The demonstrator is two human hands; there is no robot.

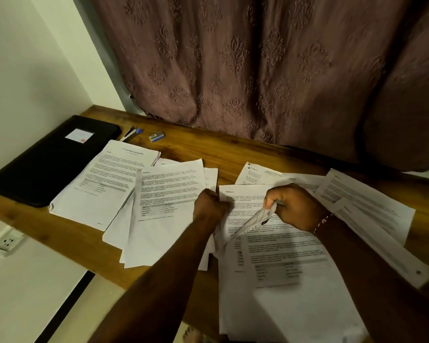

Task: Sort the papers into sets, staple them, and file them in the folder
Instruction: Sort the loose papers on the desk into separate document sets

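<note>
Printed white papers lie spread over a wooden desk [233, 149]. A thick stack [104, 179] sits at the left, a fanned pile [164, 219] in the middle, and a near pile [278, 280] in front of me. My left hand [208, 204] is curled at the top left edge of the near pile. My right hand [292, 206] pinches the lifted, curling corner of a sheet [253, 221] from that pile. More sheets [367, 209] lie to the right. A black folder [47, 159] lies shut at the far left.
A small box of staples [156, 136] and a stapler with a blue end [131, 133] lie behind the papers near a brown curtain [258, 70]. A wall socket [8, 242] sits below the desk's left edge. My foot [193, 334] shows on the floor.
</note>
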